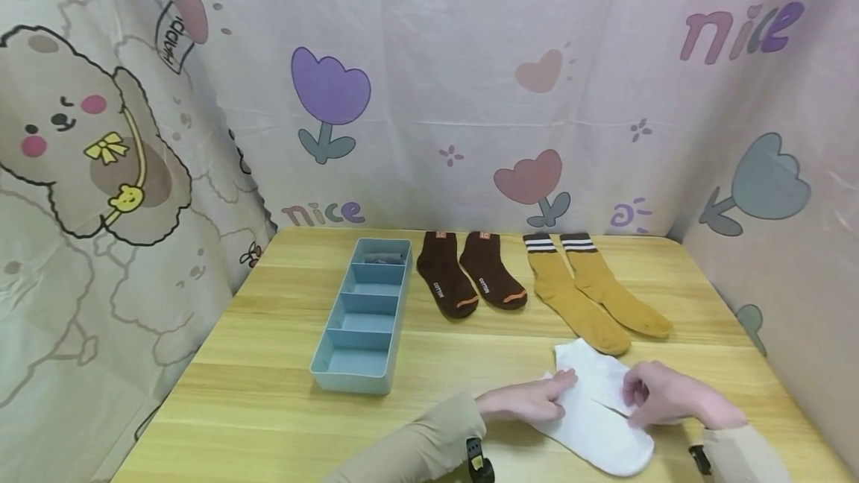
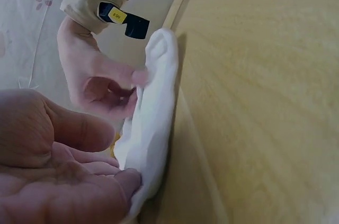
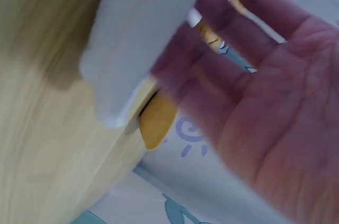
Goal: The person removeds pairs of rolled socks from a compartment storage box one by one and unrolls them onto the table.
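Two white ankle socks (image 1: 607, 442) lie side by side on the table, partly overlapping. My left hand (image 1: 530, 399) rests on their left side, with fingertips touching the fabric; in the left wrist view its thumb stands apart from the sock. My right hand (image 1: 661, 393) is at their right side, fingers bent and thumb opposite, pinching the edge of a white sock (image 2: 159, 97). In the right wrist view a white sock (image 3: 137, 38) covers some of the right fingertips, and the thumb is hidden.
Behind the white socks lie two mustard socks (image 1: 580, 311) with striped cuffs. Two brown socks (image 1: 446, 282) lie left of those. A blue four-part box (image 1: 389, 386) stands on the left, with a rolled grey item (image 1: 385, 258) in its far compartment. Printed curtains (image 1: 429, 95) surround the table.
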The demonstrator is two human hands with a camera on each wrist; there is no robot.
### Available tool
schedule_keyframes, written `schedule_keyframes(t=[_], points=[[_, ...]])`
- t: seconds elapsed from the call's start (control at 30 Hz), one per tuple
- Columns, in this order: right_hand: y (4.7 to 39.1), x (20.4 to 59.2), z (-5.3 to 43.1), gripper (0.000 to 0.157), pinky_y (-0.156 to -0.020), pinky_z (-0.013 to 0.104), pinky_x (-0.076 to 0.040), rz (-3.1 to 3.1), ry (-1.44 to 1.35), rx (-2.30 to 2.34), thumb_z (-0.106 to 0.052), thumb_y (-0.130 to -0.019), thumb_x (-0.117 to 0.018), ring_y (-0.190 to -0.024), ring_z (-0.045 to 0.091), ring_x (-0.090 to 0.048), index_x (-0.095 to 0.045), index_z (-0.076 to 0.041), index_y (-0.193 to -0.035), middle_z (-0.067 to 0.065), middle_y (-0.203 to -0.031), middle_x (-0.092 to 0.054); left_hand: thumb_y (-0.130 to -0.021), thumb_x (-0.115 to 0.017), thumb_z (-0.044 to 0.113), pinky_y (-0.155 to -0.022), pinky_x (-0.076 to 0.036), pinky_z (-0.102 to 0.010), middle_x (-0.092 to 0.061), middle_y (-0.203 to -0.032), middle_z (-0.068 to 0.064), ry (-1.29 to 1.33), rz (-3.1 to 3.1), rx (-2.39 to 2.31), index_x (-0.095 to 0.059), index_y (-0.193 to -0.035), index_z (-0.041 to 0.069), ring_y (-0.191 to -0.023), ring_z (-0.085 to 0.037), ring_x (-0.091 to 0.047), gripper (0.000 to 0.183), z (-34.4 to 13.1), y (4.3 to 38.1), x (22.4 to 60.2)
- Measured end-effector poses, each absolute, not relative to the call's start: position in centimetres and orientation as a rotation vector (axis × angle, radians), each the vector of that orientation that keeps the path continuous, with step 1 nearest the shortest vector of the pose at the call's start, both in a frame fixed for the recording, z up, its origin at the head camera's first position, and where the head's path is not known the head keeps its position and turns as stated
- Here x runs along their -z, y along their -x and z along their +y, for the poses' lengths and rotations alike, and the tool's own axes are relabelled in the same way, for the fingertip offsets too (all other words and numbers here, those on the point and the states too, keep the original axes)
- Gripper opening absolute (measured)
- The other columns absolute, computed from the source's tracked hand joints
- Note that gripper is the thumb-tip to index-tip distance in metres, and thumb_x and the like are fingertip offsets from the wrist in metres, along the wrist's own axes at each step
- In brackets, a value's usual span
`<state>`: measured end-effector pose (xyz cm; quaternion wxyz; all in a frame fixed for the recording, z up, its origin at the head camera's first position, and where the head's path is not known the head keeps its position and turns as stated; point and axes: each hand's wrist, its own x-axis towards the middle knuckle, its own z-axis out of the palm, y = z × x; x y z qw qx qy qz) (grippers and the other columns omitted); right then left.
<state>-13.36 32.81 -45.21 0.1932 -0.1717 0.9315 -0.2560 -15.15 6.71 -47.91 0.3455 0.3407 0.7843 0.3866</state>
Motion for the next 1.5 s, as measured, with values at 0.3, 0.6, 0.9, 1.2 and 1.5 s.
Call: schedule_keyframes(t=[0.3,0.6,0.9,1.2,1.5], points=[[15.0,45.6,31.4,0.049,-0.065,0.023,-0.046,2.961,0.715,0.645,-0.023,-0.066,-0.091,-0.077,0.002,-0.05,-0.073,0.0,-0.105,-0.004,-0.088,-0.062,-0.095,-0.049,-0.001,-0.124,-0.023,-0.021,-0.026,-0.167,-0.005,-1.115,2.124,-0.792,-0.03,-0.158,0.006,-0.155,-0.015,-0.023,0.066,5.3,16.1,46.9],[15.6,46.2,30.2,0.055,-0.082,0.048,-0.054,3.032,0.52,0.517,-0.024,-0.064,-0.092,-0.095,0.03,-0.06,-0.073,0.003,-0.108,0.011,-0.103,-0.064,-0.09,-0.069,0.004,-0.128,-0.014,-0.027,-0.025,-0.168,0.001,-1.409,2.21,-0.438,-0.033,-0.157,0.011,-0.157,-0.01,-0.017,0.076,5.4,17.6,47.2],[15.9,46.6,31.4,0.051,-0.093,0.065,-0.047,3.001,0.376,0.554,-0.024,-0.064,-0.092,-0.104,0.047,-0.06,-0.07,-0.001,-0.105,0.02,-0.111,-0.066,-0.093,-0.07,0.022,-0.13,-0.007,-0.037,-0.018,-0.17,0.005,-1.399,2.185,-0.342,-0.03,-0.158,0.013,-0.157,-0.008,-0.013,0.077,5.8,17.9,47.6],[16.0,46.1,32.4,0.05,-0.092,0.068,-0.046,2.972,0.281,0.534,-0.021,-0.066,-0.09,-0.109,0.053,-0.057,-0.066,-0.002,-0.106,0.023,-0.116,-0.064,-0.095,-0.066,0.031,-0.129,-0.007,-0.032,-0.014,-0.17,0.007,-1.384,2.228,-0.303,-0.027,-0.16,0.016,-0.157,-0.005,-0.011,0.077,7.2,17.2,48.0],[16.2,46.1,33.2,0.057,-0.091,0.067,-0.047,2.983,0.26,0.519,-0.022,-0.066,-0.091,-0.107,0.053,-0.058,-0.065,0.003,-0.11,0.028,-0.117,-0.063,-0.096,-0.065,0.034,-0.129,-0.008,-0.029,-0.014,-0.17,0.007,-1.371,2.271,-0.271,-0.025,-0.16,0.016,-0.157,-0.005,-0.012,0.078,8.3,16.8,47.8]])
